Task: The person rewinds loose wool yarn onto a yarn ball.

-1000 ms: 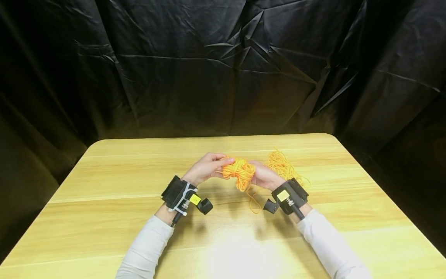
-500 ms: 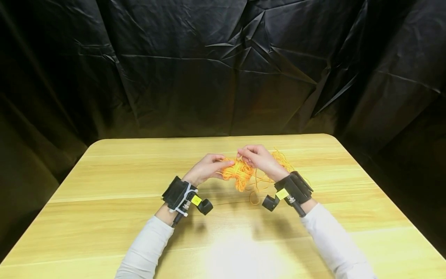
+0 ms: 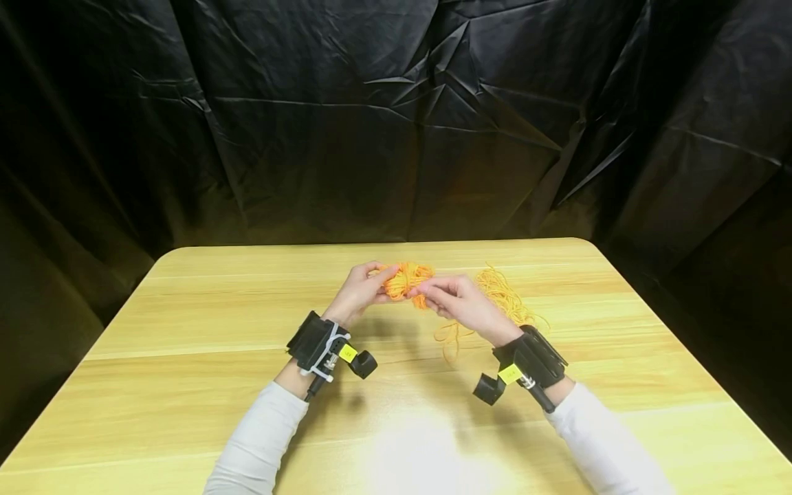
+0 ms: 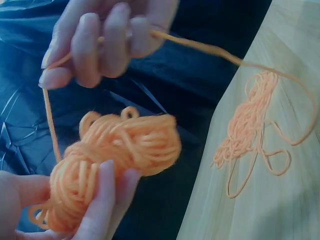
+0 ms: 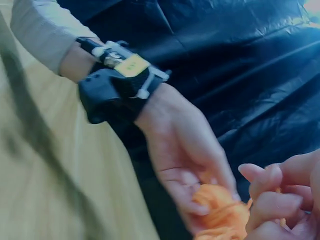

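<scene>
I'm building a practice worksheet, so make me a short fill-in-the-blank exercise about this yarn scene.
1. The left hand holds the yarn bundle, whose color is ____.
2. The strand leaving the bundle is pinched by the person's ____.
3. The loose pile lies on the ____.
4. The background sheet is colored ____.

Missing words: orange; right hand; table; black.

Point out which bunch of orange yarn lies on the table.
The loose, tangled yarn pile lies on the table; the other, a compact wound yarn bundle, is gripped by the left hand.
</scene>
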A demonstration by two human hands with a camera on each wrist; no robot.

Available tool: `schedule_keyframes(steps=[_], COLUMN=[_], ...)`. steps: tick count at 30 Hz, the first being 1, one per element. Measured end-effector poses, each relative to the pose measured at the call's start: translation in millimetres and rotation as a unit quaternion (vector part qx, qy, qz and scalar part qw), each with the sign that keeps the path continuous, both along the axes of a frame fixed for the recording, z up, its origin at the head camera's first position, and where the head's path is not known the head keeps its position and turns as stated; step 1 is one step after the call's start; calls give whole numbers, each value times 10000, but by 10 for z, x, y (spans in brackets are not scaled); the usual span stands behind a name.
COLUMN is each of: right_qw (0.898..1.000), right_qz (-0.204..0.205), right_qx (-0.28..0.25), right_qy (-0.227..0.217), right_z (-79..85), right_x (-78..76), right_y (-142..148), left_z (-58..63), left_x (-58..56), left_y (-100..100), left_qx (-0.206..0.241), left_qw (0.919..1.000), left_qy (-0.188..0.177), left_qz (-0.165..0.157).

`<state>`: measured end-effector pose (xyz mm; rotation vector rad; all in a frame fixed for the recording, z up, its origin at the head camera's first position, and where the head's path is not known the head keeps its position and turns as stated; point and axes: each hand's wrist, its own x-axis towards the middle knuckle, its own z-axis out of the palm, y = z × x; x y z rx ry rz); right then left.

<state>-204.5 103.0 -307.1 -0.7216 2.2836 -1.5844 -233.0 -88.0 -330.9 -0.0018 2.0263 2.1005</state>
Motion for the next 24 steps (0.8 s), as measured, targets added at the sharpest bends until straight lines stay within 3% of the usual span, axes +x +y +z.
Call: schedule_keyframes(steps=[5, 11, 18, 24], right_qw=[9993, 9957, 9775, 9593], right_qz=[291, 489, 608, 524], right_qx=[-12, -156, -729, -1258], right_qy=[-216, -766, -1883, -2473], right_z=[-143, -334, -512, -534], right_x=[43, -12, -161, -297], right_y=[-6, -6, 8, 44], left_z=[33, 52, 61, 39], left_x=[-9, -24, 2, 5], left_y=[0, -10, -14, -22], left_qx=[347, 441, 628, 576], left_qw=[9990, 9985, 9980, 9973], left_qy=[5, 16, 90, -45], left_qz=[298, 331, 37, -464])
